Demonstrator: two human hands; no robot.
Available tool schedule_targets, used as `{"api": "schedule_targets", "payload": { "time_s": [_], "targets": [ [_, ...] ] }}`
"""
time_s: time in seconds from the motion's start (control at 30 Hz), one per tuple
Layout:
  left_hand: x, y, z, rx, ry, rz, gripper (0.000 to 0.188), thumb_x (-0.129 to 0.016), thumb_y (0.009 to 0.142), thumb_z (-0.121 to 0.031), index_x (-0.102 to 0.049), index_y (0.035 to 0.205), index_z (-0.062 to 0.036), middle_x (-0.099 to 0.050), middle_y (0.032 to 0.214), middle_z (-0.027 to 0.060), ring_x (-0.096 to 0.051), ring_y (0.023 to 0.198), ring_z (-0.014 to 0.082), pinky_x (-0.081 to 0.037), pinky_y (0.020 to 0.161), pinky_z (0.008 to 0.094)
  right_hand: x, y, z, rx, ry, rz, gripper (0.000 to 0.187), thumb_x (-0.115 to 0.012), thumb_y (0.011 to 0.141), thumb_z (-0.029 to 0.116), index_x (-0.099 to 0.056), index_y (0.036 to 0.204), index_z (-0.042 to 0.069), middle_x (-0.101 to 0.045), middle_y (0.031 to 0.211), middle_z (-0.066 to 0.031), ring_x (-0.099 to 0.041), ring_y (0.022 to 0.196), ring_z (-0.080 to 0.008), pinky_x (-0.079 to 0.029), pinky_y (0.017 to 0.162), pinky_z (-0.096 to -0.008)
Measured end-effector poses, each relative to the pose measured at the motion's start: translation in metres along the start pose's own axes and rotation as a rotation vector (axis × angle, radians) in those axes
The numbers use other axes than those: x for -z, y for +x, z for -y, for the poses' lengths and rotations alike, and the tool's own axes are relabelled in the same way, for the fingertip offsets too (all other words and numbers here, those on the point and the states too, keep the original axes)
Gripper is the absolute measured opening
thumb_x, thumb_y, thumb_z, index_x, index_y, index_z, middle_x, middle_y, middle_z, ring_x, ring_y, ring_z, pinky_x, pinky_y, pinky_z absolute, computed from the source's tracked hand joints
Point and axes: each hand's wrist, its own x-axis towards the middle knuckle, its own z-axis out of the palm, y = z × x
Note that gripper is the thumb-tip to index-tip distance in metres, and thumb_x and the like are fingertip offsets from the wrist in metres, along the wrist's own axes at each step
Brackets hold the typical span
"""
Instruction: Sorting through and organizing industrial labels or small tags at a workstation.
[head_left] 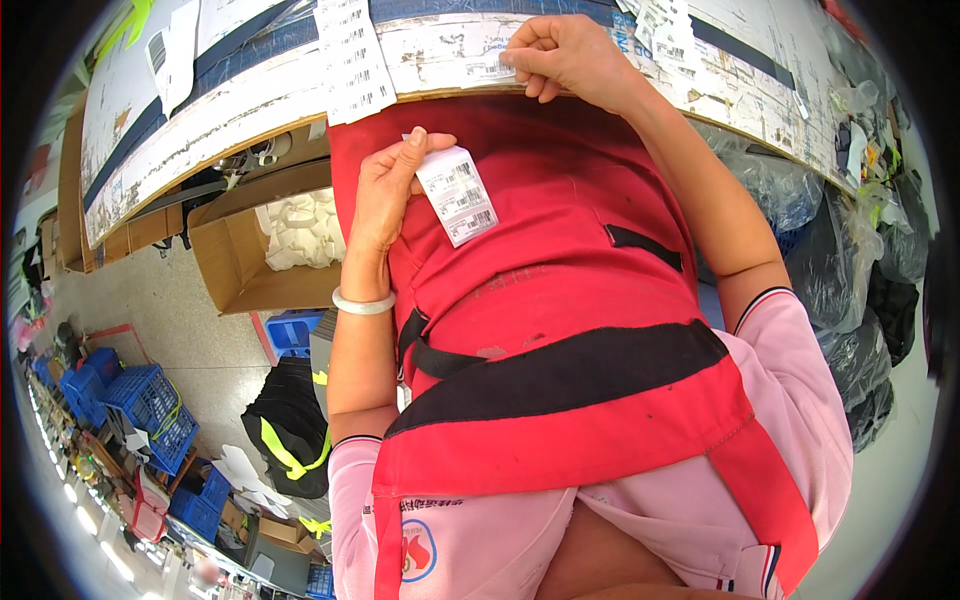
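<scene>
My left hand [385, 190] is closed on a short strip of barcode labels [456, 197], which hangs in front of the red apron [540, 240]. Thumb and forefinger pinch the strip's upper end. At the table's near edge my right hand [580, 62] is closed in a pinch. Its fingertips meet a small white barcode label [488, 70] against the worn tabletop [430, 55]. Between the hands, a longer label strip [355, 60] lies over the table edge.
More labels [665, 30] and a black strap [750, 62] lie on the table to the right. Beneath its left part stands a cardboard box [235, 260] of white pieces. Blue crates [155, 410] stand on the floor at left; plastic-wrapped bags [845, 260] crowd the right.
</scene>
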Motion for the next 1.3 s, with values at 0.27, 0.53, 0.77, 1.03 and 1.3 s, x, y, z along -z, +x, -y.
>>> {"api": "schedule_targets", "payload": {
  "time_s": [0.27, 0.53, 0.77, 1.03, 1.3],
  "targets": [
    [0.001, 0.001, 0.002, 0.003, -0.002, 0.004, 0.042, -0.049, 0.098, -0.034, -0.066, 0.105, 0.0036, -0.068, 0.09, 0.01, -0.065, 0.076, 0.0126, -0.052, 0.069, 0.0227, 0.0, 0.002, -0.004, 0.012, 0.013, 0.008, 0.021, -0.065, 0.088, 0.023, -0.062, 0.087, 0.003, -0.059, 0.068, -0.0003, -0.057, 0.057, -0.0064, -0.047, 0.05, -0.0178],
    [0.0, 0.001, 0.001, -0.001, 0.005, -0.014, 0.041, -0.049, 0.098, -0.034, -0.066, 0.104, 0.0029, -0.068, 0.089, 0.0095, -0.065, 0.075, 0.0122, -0.052, 0.068, 0.0226, 0.001, 0.004, -0.007, 0.018, 0.007, 0.018, 0.021, -0.065, 0.088, 0.023, -0.062, 0.086, 0.003, -0.059, 0.068, -0.0003, -0.057, 0.056, -0.0063, -0.048, 0.049, -0.018],
    [0.001, 0.001, 0.001, 0.003, -0.012, -0.003, 0.041, -0.049, 0.098, -0.033, -0.066, 0.105, 0.0033, -0.068, 0.09, 0.0098, -0.065, 0.076, 0.0129, -0.053, 0.069, 0.0229, -0.004, 0.002, -0.002, 0.041, -0.069, -0.016, 0.021, -0.063, 0.089, 0.023, -0.062, 0.086, 0.002, -0.059, 0.069, -0.0009, -0.057, 0.057, -0.0065, -0.049, 0.051, -0.0193],
    [-0.002, 0.002, 0.0, 0.005, -0.04, 0.001, 0.043, -0.047, 0.098, -0.034, -0.065, 0.107, 0.0044, -0.068, 0.093, 0.0109, -0.065, 0.079, 0.014, -0.054, 0.071, 0.0245, 0.005, -0.014, 0.002, 0.083, -0.002, -0.037, 0.019, -0.061, 0.09, 0.021, -0.061, 0.089, 0.003, -0.058, 0.068, 0.0006, -0.055, 0.058, -0.0055, -0.047, 0.052, -0.0186],
    [0.0, -0.009, -0.005, -0.097, -0.114, 0.018, 0.042, -0.046, 0.099, -0.03, -0.057, 0.119, 0.0052, -0.066, 0.099, 0.0099, -0.064, 0.079, 0.0124, -0.054, 0.067, 0.0239, 0.092, -0.056, -0.023, 0.102, -0.003, -0.395, 0.016, -0.061, 0.09, 0.02, -0.065, 0.094, 0.004, -0.058, 0.069, 0.0026, -0.054, 0.059, -0.0045, -0.044, 0.054, -0.0187]
  ]
}}
